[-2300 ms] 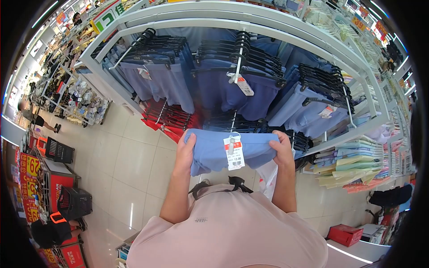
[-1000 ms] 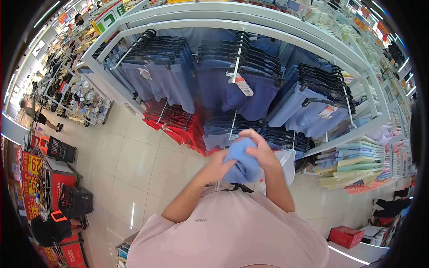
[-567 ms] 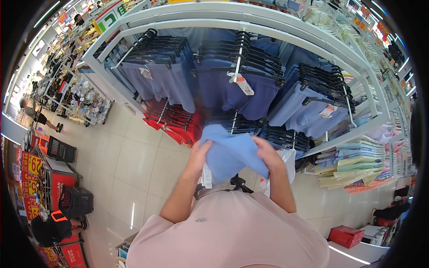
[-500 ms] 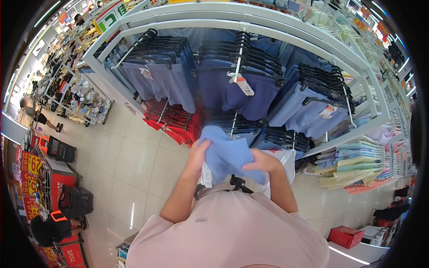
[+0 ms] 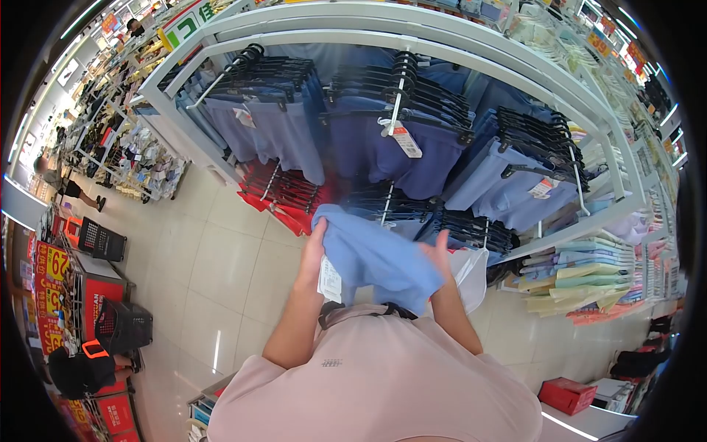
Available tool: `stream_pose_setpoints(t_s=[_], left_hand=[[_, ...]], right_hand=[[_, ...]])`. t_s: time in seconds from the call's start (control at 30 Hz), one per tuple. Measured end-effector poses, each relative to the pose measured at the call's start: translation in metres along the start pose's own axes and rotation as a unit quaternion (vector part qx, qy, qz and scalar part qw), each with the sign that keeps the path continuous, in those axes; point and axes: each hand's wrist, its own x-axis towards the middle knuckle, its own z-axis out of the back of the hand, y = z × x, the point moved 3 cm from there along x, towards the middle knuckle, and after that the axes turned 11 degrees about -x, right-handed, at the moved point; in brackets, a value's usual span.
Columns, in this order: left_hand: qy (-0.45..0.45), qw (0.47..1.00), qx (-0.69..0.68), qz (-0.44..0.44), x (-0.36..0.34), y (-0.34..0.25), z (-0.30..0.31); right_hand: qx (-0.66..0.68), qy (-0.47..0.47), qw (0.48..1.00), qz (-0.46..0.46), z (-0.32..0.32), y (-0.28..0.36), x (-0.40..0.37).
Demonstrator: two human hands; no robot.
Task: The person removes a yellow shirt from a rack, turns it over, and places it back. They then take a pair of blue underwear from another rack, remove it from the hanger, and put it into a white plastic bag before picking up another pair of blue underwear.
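A light blue garment [image 5: 375,254] is spread between my two hands, in front of my chest. My left hand [image 5: 315,247] grips its upper left edge with closed fingers, and a white paper tag [image 5: 330,280] hangs just below that hand. At the garment's right edge is my right hand [image 5: 440,261], thumb raised and apart, its other fingers partly behind the cloth. Beyond the hands, dark blue garments [image 5: 412,155] hang on black hangers, with a red and white tag [image 5: 406,141] at the front.
A white metal rack frame [image 5: 294,34] curves ahead. Red garments [image 5: 283,199] hang low on it. Pale folded clothes [image 5: 589,269] are at the right. Black baskets [image 5: 121,328] and a person [image 5: 81,372] are at the left, with a red box [image 5: 567,396] at the lower right.
The garment has been spread wider and hangs lower to the right. My right hand's thumb has lifted away from the cloth. The tag by my left hand now faces me more fully.
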Motion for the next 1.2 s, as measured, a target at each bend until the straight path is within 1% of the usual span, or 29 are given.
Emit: stream_pose_setpoints(t_s=[0.03, 0.07, 0.1, 0.2, 0.23, 0.27, 0.3, 0.37, 0.4, 0.43, 0.53, 0.63, 0.73, 0.83, 0.93, 1.03, 1.1, 1.13, 1.2], left_hand=[[-0.008, 1.000, 0.000, -0.010, 0.000, 0.000, -0.001], [-0.016, 1.000, 0.000, -0.019, -0.002, 0.001, -0.004], [-0.024, 0.999, 0.001, -0.028, -0.002, 0.001, -0.005], [0.012, 0.999, -0.012, -0.033, 0.009, -0.003, 0.007], [0.018, 0.999, -0.014, -0.043, 0.013, -0.004, 0.012], [0.022, 0.998, -0.016, -0.053, 0.016, -0.005, 0.017], [0.027, 0.998, -0.017, -0.061, 0.016, -0.007, 0.018], [0.005, 0.999, 0.000, -0.047, 0.016, -0.008, 0.020], [-0.006, 0.999, 0.010, -0.040, 0.015, -0.009, 0.019], [-0.016, 0.998, 0.017, -0.051, 0.012, -0.010, 0.017], [-0.032, 0.996, 0.037, -0.078, 0.000, -0.017, 0.005], [-0.020, 0.995, 0.055, -0.086, -0.005, -0.024, 0.000], [-0.011, 0.993, 0.064, -0.096, -0.005, -0.024, -0.001], [-0.020, 0.990, 0.072, -0.117, -0.004, -0.028, -0.001], [-0.029, 0.987, 0.087, -0.133, -0.003, -0.038, 0.004], [-0.034, 0.988, 0.089, -0.120, -0.008, -0.040, 0.000], [-0.028, 0.990, 0.096, -0.096, -0.007, -0.031, -0.005], [-0.005, 0.994, 0.073, -0.077, -0.002, -0.024, -0.006], [0.041, 0.998, 0.029, -0.044, 0.008, -0.011, -0.010]], right_hand=[[0.076, -0.084, 0.993, 0.034, -0.024, 0.013, -0.001], [0.152, -0.167, 0.972, 0.068, -0.037, 0.020, 0.000], [0.177, -0.194, 0.956, 0.129, -0.032, 0.018, 0.008], [0.075, -0.262, 0.953, 0.131, -0.031, 0.008, 0.013], [0.172, -0.139, 0.967, 0.125, -0.033, 0.002, 0.012], [0.025, -0.179, 0.980, 0.087, -0.024, -0.011, 0.006], [-0.124, -0.215, 0.968, 0.048, -0.021, -0.019, 0.002], [-0.202, -0.266, 0.943, -0.007, -0.008, -0.029, -0.003], [-0.133, -0.285, 0.949, -0.022, -0.027, -0.015, 0.001], [-0.064, -0.302, 0.951, -0.036, -0.041, -0.003, 0.004], [-0.028, -0.396, 0.914, 0.088, -0.033, 0.038, -0.003], [-0.079, -0.397, 0.903, 0.147, -0.026, 0.073, -0.016], [-0.100, -0.392, 0.901, 0.156, -0.032, 0.086, -0.020], [-0.125, -0.388, 0.901, 0.148, -0.031, 0.077, -0.015], [-0.155, -0.408, 0.893, 0.111, -0.035, 0.068, -0.016], [-0.140, -0.385, 0.904, 0.124, -0.041, 0.076, -0.018], [-0.098, -0.387, 0.911, 0.105, -0.047, 0.079, -0.010], [-0.078, -0.388, 0.914, 0.095, -0.051, 0.077, -0.005], [-0.033, -0.348, 0.933, 0.080, -0.043, 0.050, 0.004]])
